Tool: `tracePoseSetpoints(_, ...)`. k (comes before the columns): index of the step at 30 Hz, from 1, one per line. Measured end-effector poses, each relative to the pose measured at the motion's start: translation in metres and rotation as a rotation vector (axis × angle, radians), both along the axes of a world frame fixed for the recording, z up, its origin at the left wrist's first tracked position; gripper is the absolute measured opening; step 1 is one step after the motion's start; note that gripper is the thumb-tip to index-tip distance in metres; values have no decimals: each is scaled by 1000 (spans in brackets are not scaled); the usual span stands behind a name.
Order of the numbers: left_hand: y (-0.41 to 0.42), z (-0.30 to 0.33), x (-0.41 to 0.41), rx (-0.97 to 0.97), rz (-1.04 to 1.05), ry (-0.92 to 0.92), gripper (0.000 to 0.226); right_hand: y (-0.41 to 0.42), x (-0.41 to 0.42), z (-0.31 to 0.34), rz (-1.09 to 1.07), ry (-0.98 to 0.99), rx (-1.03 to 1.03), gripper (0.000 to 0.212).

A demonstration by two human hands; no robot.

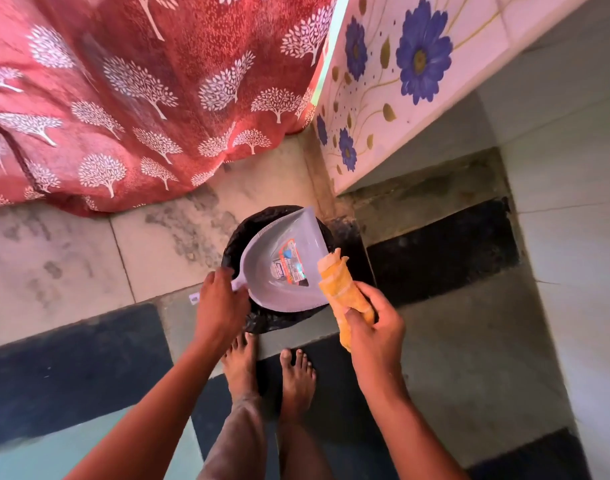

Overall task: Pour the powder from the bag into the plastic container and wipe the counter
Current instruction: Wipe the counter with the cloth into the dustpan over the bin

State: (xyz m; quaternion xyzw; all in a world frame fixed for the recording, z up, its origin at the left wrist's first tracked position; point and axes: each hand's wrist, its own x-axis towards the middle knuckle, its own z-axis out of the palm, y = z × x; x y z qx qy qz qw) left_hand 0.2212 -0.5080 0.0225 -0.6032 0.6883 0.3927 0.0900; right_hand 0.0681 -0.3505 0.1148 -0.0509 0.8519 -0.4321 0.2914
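Two large things frame the scene: a red curtain [130,98] printed with white trees on the left, and a wall of blue-flowered tiles [400,81] on the right, with a tiled floor [71,258] between them. Below sits a bin lined with a black bag [241,237], just ahead of the person's bare feet. Over it the left hand [220,303] holds a grey dustpan [282,261] by its handle — grip closed round it, pan tilted across the bin's mouth. The right hand [376,327] grips a rolled orange cloth [345,289], whose end touches the pan's edge. Neither powder bag, plastic container nor worktop is in view. This looks like the tail of the wiping step — emptying swept-up powder. Next likely calls for brushing the pan clean with the cloth.
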Motion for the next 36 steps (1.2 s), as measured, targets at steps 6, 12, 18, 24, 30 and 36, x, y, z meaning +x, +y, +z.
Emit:
tracePoseSetpoints(6, 17, 196, -39, 974, 539, 735, 50, 1, 24, 118, 207, 258, -123, 45)
tracePoseSetpoints(12, 34, 369, -40, 943, 345, 895, 37, 23, 39, 265, 291, 413, -245, 48)
tracePoseSetpoints(18, 56, 502, -37, 807, 275, 888, 16, 53, 41, 404, 161, 434, -383, 32)
tracePoseSetpoints(24, 72, 572, -48, 828, 182, 899, 17, 68, 29, 467, -195, 355, -293, 39)
tracePoseSetpoints(30, 73, 607, -81, 873, -2, 901, 16, 79, 7, 495, -406, -48, -565, 31)
tracePoseSetpoints(36, 67, 602, -145, 735, -185, 815, 30, 99, -33, 495, -559, -152, -635, 56)
